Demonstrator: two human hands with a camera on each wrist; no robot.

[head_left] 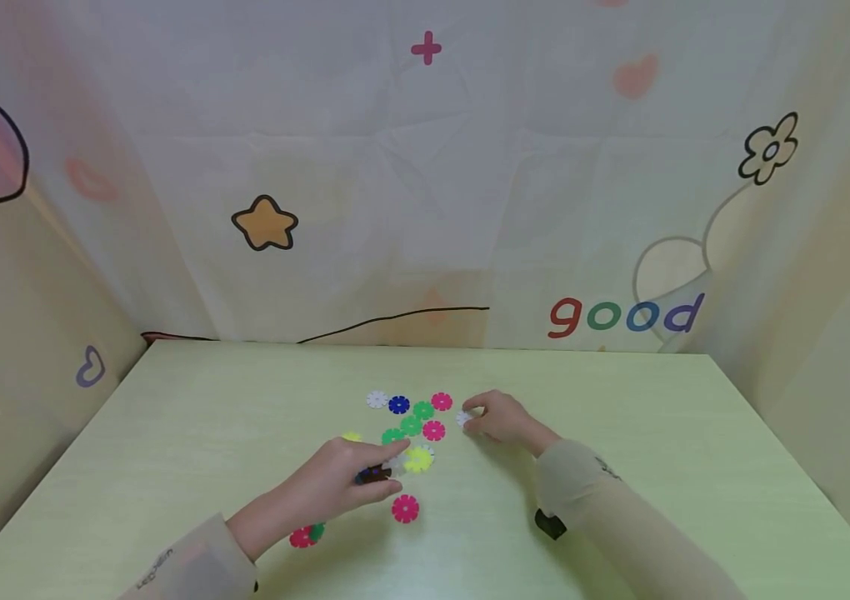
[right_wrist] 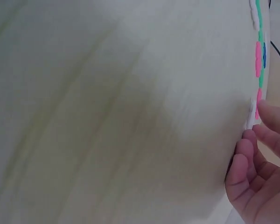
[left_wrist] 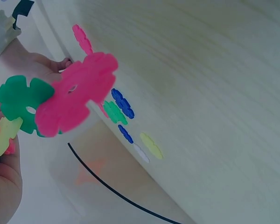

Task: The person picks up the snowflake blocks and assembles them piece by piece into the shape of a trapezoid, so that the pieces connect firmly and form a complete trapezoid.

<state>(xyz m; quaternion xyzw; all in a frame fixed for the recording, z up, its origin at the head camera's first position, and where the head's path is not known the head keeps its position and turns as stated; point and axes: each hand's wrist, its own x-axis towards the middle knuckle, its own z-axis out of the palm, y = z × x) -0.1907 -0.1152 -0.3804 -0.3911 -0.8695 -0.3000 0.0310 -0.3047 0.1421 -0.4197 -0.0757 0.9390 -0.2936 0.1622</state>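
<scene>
Left wrist view shows joined discs (left_wrist: 58,107) grasped by the left hand (left_wrist: 7,182); in head view, the right hand (head_left: 502,417) pinches a white disc (head_left: 462,418) at the table surface (head_left: 695,483), near a pink disc (head_left: 442,402).

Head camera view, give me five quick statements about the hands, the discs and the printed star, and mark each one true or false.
1. The right hand pinches a white disc. True.
2. The dark blue disc lies right of that hand. False: the dark blue disc lies to its left.
3. The left hand is empty. False: it holds joined flower-shaped discs.
4. A pink disc lies near the left thumb. True.
5. The printed star is blue. False: the star is orange.
</scene>
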